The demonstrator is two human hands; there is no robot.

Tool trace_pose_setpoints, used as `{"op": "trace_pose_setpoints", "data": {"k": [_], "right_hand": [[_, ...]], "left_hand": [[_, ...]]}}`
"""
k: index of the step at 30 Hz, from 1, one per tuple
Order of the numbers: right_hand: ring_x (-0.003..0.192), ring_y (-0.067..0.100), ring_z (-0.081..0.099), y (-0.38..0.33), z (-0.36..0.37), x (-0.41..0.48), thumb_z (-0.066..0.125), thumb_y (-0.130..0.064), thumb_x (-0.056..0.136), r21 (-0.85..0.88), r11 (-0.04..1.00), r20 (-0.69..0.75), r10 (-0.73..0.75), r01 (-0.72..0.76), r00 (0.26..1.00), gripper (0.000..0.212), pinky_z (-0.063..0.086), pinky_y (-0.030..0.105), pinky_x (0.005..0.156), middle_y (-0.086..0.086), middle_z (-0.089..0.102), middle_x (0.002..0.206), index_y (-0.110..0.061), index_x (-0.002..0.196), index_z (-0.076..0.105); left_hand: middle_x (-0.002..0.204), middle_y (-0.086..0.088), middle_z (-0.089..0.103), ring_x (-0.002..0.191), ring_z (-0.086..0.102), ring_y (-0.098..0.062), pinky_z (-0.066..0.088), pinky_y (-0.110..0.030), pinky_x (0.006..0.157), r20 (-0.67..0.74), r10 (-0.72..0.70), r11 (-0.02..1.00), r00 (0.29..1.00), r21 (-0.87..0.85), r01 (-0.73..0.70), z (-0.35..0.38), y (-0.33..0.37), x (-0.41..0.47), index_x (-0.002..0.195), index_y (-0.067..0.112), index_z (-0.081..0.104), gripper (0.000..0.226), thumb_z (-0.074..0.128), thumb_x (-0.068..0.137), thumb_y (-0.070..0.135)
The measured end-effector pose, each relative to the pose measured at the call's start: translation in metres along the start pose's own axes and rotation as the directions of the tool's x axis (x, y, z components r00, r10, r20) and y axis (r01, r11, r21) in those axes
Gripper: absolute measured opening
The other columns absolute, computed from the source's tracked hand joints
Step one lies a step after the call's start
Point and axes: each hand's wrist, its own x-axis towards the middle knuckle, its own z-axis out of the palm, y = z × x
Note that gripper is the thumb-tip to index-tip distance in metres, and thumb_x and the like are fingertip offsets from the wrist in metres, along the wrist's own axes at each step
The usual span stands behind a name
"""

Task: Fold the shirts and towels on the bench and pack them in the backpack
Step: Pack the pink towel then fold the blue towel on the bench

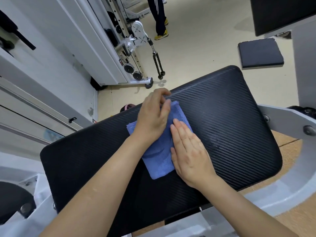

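A small blue terry towel (159,156), folded into a narrow rectangle with stitched edges, lies flat and slantwise at the middle of the black ribbed surface (230,117).

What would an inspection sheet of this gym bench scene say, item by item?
Surface: black padded bench, mostly bare.
Job's things: one blue towel, folded small, lying flat on the bench; no shirts or backpack seen.
Clutter: nothing seen on the bench.
Grips: left hand pressing the towel, fingers at its far edge; right hand flat on its right side.
Cables: rope handle hanging from a pulley machine.
Surroundings: dark floor pad, another person's legs far off.
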Motion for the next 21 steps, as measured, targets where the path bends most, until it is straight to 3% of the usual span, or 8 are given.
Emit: {"op": "trace_pose_setpoints", "data": {"k": [1, 3, 6, 8, 10, 13, 18, 21], "right_hand": [[0.146, 0.024, 0.027, 0.001, -0.001, 0.0, 0.041, -0.021, 0.1, -0.003, 1.0, 0.012, -0.012, 0.012, 1.0, 0.052, 0.033, 0.041, 0.114, 0.014, 0.028, 0.156, 0.0, 0.147, 0.033], [0.145, 0.024, 0.028, 0.004, -0.002, 0.0, 0.04, -0.022, 0.1, 0.004, 0.999, 0.022, -0.033, 0.033, 0.999, 0.051, 0.034, 0.042, 0.114, 0.013, 0.03, 0.156, -0.001, 0.146, 0.035], [0.143, 0.023, 0.033, 0.008, -0.006, 0.003, 0.042, -0.022, 0.099, 0.082, 0.996, 0.018, -0.034, 0.033, 0.999, 0.049, 0.034, 0.04, 0.113, 0.012, 0.035, 0.154, -0.001, 0.143, 0.042], [0.142, 0.022, 0.035, 0.009, -0.01, 0.006, 0.043, -0.024, 0.099, 0.145, 0.989, 0.042, -0.025, 0.019, 0.999, 0.047, 0.034, 0.038, 0.113, 0.01, 0.038, 0.152, -0.001, 0.141, 0.047], [0.141, 0.017, 0.035, 0.009, -0.017, 0.007, 0.044, -0.027, 0.098, 0.226, 0.973, 0.07, 0.022, -0.037, 0.997, 0.048, 0.03, 0.031, 0.114, 0.005, 0.039, 0.152, -0.004, 0.139, 0.049], [0.136, 0.012, 0.036, 0.007, -0.033, 0.005, 0.054, -0.033, 0.093, 0.297, 0.924, 0.073, 0.231, -0.243, 0.97, 0.051, 0.028, 0.021, 0.112, 0.0, 0.04, 0.15, -0.01, 0.139, 0.05], [0.118, 0.02, 0.047, -0.003, -0.048, 0.004, 0.063, -0.046, 0.086, 0.116, 0.823, 0.211, 0.526, -0.555, 0.824, 0.071, 0.042, 0.032, 0.092, 0.001, 0.049, 0.129, -0.016, 0.145, 0.038], [0.103, 0.019, 0.053, -0.009, -0.05, 0.02, 0.066, -0.046, 0.083, 0.089, 0.765, 0.298, 0.591, -0.638, 0.75, 0.059, 0.043, 0.033, 0.077, -0.003, 0.056, 0.114, -0.02, 0.132, 0.045]], "left_hand": [[0.094, 0.004, 0.057, 0.09, 0.051, -0.017, 0.044, -0.041, 0.086, -0.034, 0.003, 1.0, 0.999, 0.005, -0.002, -0.008, 0.0, -0.002, 0.11, 0.016, 0.059, 0.022, 0.048, 0.093, 0.023], [0.105, 0.003, 0.06, 0.1, 0.051, -0.019, 0.043, -0.044, 0.09, -0.052, 0.042, 0.978, 0.998, 0.206, -0.03, -0.022, -0.003, -0.018, 0.11, 0.019, 0.061, 0.027, 0.045, 0.092, 0.031], [0.132, -0.002, 0.054, 0.119, 0.049, -0.023, 0.039, -0.046, 0.099, 0.008, 0.039, 0.86, 0.999, 0.509, -0.038, -0.023, -0.014, -0.061, 0.13, 0.019, 0.054, 0.047, 0.037, 0.095, 0.046], [0.144, -0.006, 0.046, 0.125, 0.047, -0.027, 0.038, -0.05, 0.102, 0.056, -0.009, 0.798, 0.998, 0.602, -0.027, -0.014, -0.025, -0.081, 0.143, 0.02, 0.041, 0.057, 0.032, 0.096, 0.051], [0.146, -0.007, 0.045, 0.125, 0.047, -0.027, 0.039, -0.052, 0.102, 0.034, -0.034, 0.773, 0.999, 0.634, 0.005, -0.006, -0.032, -0.084, 0.146, 0.021, 0.035, 0.059, 0.031, 0.096, 0.052], [0.144, -0.006, 0.045, 0.124, 0.047, -0.026, 0.039, -0.053, 0.1, -0.002, -0.046, 0.75, 0.999, 0.661, 0.036, -0.001, -0.03, -0.08, 0.146, 0.022, 0.033, 0.061, 0.033, 0.093, 0.052], [0.142, -0.006, 0.046, 0.123, 0.045, -0.025, 0.04, -0.053, 0.096, -0.027, -0.033, 0.69, 0.999, 0.723, 0.042, 0.005, -0.028, -0.08, 0.146, 0.02, 0.033, 0.062, 0.034, 0.092, 0.052], [0.132, -0.009, 0.05, 0.116, 0.044, -0.025, 0.042, -0.05, 0.089, -0.034, -0.065, 0.672, 0.997, 0.738, 0.069, 0.006, -0.022, -0.076, 0.144, 0.018, 0.037, 0.065, 0.036, 0.089, 0.052]]}}
